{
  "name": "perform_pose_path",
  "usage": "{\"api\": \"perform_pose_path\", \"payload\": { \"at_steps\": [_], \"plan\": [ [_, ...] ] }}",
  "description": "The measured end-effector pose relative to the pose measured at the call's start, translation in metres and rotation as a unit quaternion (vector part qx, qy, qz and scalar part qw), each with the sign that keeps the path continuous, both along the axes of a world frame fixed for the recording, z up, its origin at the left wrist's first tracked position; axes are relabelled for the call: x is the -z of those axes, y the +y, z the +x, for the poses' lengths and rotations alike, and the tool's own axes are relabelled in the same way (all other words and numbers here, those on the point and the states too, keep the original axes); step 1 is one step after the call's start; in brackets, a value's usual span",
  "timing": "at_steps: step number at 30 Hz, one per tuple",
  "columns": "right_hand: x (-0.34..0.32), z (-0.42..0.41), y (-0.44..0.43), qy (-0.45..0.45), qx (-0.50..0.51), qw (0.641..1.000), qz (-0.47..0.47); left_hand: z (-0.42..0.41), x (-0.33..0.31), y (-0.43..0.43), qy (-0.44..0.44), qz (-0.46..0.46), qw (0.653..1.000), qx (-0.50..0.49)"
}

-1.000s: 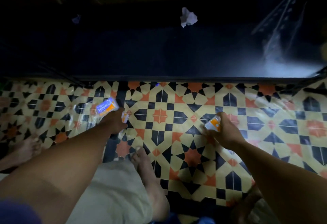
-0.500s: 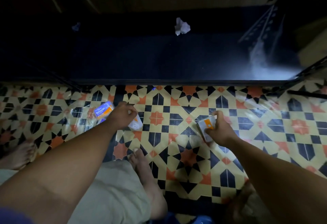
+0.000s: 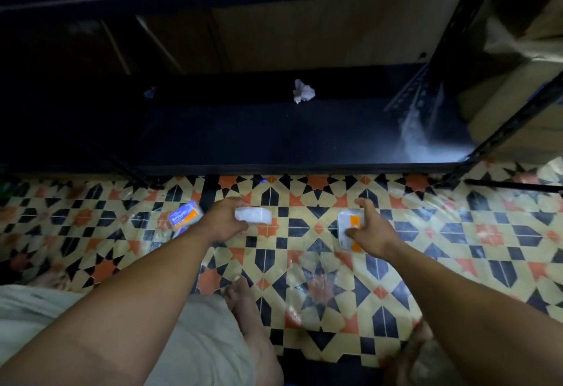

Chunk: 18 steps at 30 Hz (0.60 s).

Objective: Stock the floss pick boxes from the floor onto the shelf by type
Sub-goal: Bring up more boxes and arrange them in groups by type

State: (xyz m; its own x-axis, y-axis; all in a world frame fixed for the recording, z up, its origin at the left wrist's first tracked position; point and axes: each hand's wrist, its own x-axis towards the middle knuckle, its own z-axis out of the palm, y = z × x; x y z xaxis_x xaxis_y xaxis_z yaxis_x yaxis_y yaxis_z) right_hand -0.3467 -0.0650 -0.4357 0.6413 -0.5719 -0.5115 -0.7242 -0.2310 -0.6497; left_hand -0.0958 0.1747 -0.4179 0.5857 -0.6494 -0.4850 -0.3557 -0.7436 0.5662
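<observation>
My left hand [image 3: 224, 221] grips a clear white floss pick box [image 3: 253, 215] just above the patterned floor. My right hand [image 3: 370, 230] holds a white and orange floss pick box [image 3: 350, 227], thumb across its face. Another box, blue and orange and marked "Smooth" [image 3: 184, 216], lies on the floor left of my left hand. The black bottom shelf [image 3: 289, 138] stretches straight ahead of both hands, low to the floor.
A crumpled white paper scrap [image 3: 303, 91] sits at the back of the shelf. Black slotted uprights [image 3: 451, 47] frame the shelf on the right, with cardboard boxes [image 3: 524, 81] beyond them. My bare foot [image 3: 243, 300] rests on the tiles below my hands.
Both hands have lifted and moved toward the shelf with their boxes. The view has tilted up, showing more of the shelf and its back.
</observation>
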Motion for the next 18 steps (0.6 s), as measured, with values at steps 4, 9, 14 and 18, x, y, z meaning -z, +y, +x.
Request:
{"api": "perform_pose_path", "payload": {
  "at_steps": [4,9,14,18],
  "plan": [
    [-0.023,0.004,0.006,-0.042,0.037,0.998,0.036,-0.013,-0.018,-0.005,-0.006,0.005,1.0,-0.017],
    [-0.053,0.009,0.009,-0.128,0.103,0.983,0.077,-0.027,-0.059,-0.015,-0.026,-0.048,0.997,-0.046],
    [-0.092,0.01,0.012,-0.205,0.135,0.964,0.103,-0.03,-0.11,-0.025,-0.045,-0.122,0.991,-0.021],
    [-0.125,0.012,0.013,-0.272,0.121,0.946,0.13,-0.03,-0.154,-0.026,-0.053,-0.171,0.984,-0.003]
  ]
}}
